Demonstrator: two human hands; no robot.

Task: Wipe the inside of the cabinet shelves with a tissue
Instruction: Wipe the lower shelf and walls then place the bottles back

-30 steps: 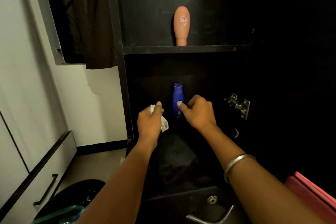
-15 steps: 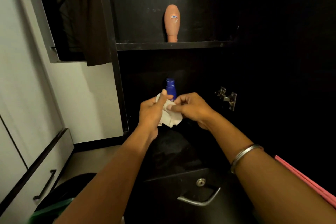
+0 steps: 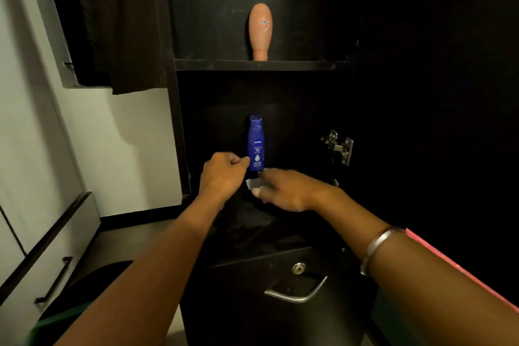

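A dark cabinet (image 3: 309,121) is seen with an upper shelf (image 3: 261,65) and a lower shelf (image 3: 252,222). A peach bottle (image 3: 259,32) is stood upright near the front edge of the upper shelf. A blue bottle (image 3: 255,143) is stood upright toward the back of the lower shelf. The right hand (image 3: 283,191) is laid flat, fingers straight, pressing a white tissue (image 3: 252,184) onto the lower shelf just before the blue bottle. The left hand (image 3: 222,174) is held curled beside that bottle, its fingertips at the bottle's base; whether it is gripped cannot be told.
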